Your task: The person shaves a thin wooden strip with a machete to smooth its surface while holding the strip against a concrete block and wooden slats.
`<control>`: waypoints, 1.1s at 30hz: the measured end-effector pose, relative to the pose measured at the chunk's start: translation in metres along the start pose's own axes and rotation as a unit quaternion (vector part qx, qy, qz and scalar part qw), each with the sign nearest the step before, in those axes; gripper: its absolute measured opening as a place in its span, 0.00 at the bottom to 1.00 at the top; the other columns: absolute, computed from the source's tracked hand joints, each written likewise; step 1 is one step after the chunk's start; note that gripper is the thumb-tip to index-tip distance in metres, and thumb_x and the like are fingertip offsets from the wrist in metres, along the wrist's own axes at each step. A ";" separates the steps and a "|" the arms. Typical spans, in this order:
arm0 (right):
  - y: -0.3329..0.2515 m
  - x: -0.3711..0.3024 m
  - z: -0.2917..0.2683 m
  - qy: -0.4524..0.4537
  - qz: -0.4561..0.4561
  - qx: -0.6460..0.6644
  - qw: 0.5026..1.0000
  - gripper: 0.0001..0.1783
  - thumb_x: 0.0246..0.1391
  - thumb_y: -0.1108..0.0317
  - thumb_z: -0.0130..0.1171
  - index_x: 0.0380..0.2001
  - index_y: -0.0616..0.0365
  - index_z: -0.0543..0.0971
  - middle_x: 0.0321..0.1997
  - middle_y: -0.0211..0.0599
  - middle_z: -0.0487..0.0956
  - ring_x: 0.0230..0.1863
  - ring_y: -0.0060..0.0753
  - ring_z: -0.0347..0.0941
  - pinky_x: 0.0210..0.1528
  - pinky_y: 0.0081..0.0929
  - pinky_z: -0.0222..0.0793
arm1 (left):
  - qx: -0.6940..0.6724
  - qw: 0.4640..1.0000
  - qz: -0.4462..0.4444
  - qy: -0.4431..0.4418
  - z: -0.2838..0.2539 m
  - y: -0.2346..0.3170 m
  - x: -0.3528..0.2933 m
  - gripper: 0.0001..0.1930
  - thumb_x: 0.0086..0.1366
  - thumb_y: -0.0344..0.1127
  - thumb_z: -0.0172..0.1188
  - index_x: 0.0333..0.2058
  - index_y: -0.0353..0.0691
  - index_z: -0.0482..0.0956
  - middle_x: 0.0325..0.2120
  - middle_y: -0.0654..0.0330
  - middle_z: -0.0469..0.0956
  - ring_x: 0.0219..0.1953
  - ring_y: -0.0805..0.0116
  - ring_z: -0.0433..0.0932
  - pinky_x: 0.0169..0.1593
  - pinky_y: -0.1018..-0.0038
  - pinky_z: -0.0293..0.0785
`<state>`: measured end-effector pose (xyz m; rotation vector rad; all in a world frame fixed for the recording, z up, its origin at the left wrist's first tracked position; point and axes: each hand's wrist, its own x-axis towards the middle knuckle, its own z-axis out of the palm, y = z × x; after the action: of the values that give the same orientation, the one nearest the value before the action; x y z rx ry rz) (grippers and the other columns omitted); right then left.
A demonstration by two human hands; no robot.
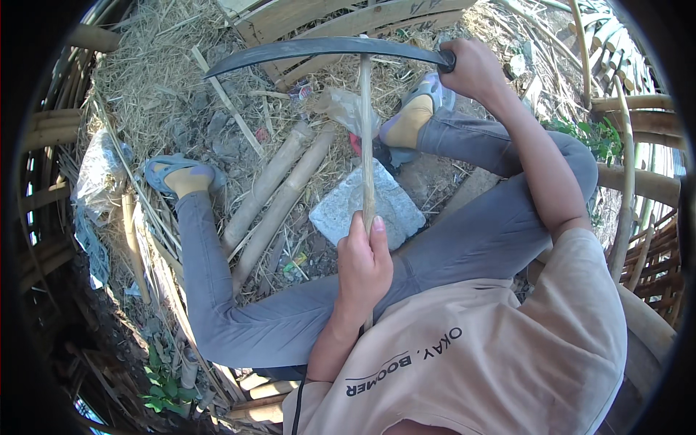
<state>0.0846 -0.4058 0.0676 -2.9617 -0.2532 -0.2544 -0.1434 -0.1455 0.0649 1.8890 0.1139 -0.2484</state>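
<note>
A slim pale stick (367, 152) of bamboo or wood stands up in front of me, my left hand (365, 259) wrapped around its lower part with the thumb along it. Out to the far right, my right hand (474, 68) is closed on the handle of a long, dark, slightly curved machete (312, 48). Its blade reaches left across the top of the stick and appears to meet it there; whether it has cut in, I cannot tell. The stick's lower end is hidden by my hand and shirt. Below it, between my legs, lies a pale square stone block (337, 210).
Two thick bamboo poles (279, 199) lie left of the block. Straw and scraps cover the ground. Wooden slats (333, 32) stand at the far side. Bamboo fencing (634, 116) runs along the right, and a clear plastic bag (101, 174) hangs or lies at the left.
</note>
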 end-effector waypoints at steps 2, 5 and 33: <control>0.002 -0.004 -0.002 0.008 -0.011 0.008 1.000 0.15 0.38 0.65 0.64 0.33 0.55 0.86 0.30 0.49 0.83 0.35 0.53 0.81 0.41 0.44 0.78 | -0.006 1.000 0.008 -0.002 0.002 0.001 0.001 0.15 0.76 0.41 0.47 0.34 0.35 0.68 0.12 0.62 0.62 0.14 0.74 0.61 0.21 0.67 0.57; -0.009 -0.019 0.004 -0.007 -0.010 0.056 0.998 0.14 0.41 0.63 0.64 0.32 0.56 0.86 0.26 0.49 0.82 0.32 0.54 0.80 0.39 0.44 0.78 | -0.042 0.999 0.001 -0.008 -0.001 0.000 0.006 0.16 0.75 0.42 0.49 0.33 0.34 0.69 0.12 0.57 0.67 0.15 0.67 0.69 0.22 0.66 0.62; -0.092 -0.067 0.038 -0.230 -0.184 0.102 0.950 0.14 0.28 0.64 0.67 0.24 0.59 0.82 0.22 0.49 0.79 0.30 0.55 0.79 0.36 0.45 0.74 | -0.048 0.996 -0.070 0.019 0.004 -0.028 0.015 0.15 0.67 0.36 0.62 0.36 0.29 0.69 0.22 0.54 0.75 0.22 0.73 0.75 0.24 0.72 0.72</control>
<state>0.0082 -0.3200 0.0318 -2.7047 -0.8347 0.4062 -0.1349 -0.1405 0.0343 1.7918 0.2810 -0.2971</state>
